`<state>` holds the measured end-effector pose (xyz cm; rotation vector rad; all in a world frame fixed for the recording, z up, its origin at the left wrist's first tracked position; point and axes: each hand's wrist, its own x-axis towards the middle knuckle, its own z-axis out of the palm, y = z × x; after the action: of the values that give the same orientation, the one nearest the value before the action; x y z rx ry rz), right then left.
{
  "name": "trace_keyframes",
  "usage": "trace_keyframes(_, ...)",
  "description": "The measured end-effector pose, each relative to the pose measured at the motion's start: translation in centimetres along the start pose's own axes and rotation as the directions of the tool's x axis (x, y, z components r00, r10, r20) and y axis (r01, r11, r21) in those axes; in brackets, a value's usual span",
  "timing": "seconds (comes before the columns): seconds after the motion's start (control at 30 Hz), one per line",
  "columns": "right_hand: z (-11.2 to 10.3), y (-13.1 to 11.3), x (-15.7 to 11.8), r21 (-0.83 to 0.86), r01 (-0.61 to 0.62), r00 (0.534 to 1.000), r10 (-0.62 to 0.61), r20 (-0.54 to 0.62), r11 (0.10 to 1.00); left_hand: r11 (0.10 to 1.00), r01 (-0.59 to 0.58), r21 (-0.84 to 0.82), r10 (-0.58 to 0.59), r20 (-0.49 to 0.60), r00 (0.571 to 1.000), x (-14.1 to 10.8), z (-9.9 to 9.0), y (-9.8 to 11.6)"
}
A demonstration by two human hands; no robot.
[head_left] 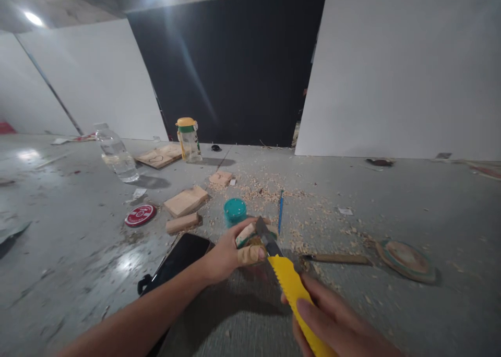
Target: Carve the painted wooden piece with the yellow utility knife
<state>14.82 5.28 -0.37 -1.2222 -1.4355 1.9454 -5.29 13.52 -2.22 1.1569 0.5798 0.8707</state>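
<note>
A small piece of pale wood with green edges (246,234) is gripped in my left hand (229,252), whose thumb has a tan covering on it. My right hand (332,318) is closed round the yellow handle of a utility knife (289,284). The knife's dark blade points up and to the left, over the wood piece beside my left thumb. Just beyond my left hand stands a teal round container (235,211). My fingers hide part of the wood, and whether the blade touches it is unclear.
Wood shavings (262,190) lie ahead, with a blue pencil-like stick (281,212). To the left are wood blocks (187,200), a red lid (141,215), a black phone (182,260), a water bottle (117,153) and a yellow-lidded bottle (188,140). Rightward lie a wooden-handled tool (340,259) and a round disc (406,260).
</note>
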Motion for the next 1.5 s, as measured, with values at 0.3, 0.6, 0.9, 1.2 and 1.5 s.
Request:
trace_keyframes(0.3, -1.7, -1.3, 0.3, 0.017, 0.018, 0.997, -0.017, -0.078, 1.0, 0.96, 0.138, -0.244, -0.117, 0.097, 0.988, -0.3, -0.5, 0.1)
trace_keyframes(0.6, -2.5, -0.8, 0.6, -0.107, 0.148, 0.948, -0.172, -0.269, 0.983, 0.993, -0.001, 0.121, 0.009, -0.067, 0.998, -0.1, -0.1, 0.1)
trace_keyframes(0.9, -2.0, 0.2, 1.3, -0.005, 0.086, 0.971, -0.085, -0.223, 0.996, 0.813, -0.148, 0.563, 0.256, -0.117, 0.96, -0.2, 0.4, 0.0)
trace_keyframes(1.2, -0.8, 0.3, 0.6, 0.022, 0.08, 0.995, -0.078, -0.056, 0.997, 0.728, -0.147, 0.67, 0.222, -0.028, 0.975, -1.3, 2.0, 0.8)
trace_keyframes(1.5, -1.4, 0.5, 0.7, -0.036, 0.048, 0.996, -0.051, -0.068, 0.998, 0.44, -0.126, 0.889, 0.36, -0.046, 0.932, -0.6, 0.6, 1.2)
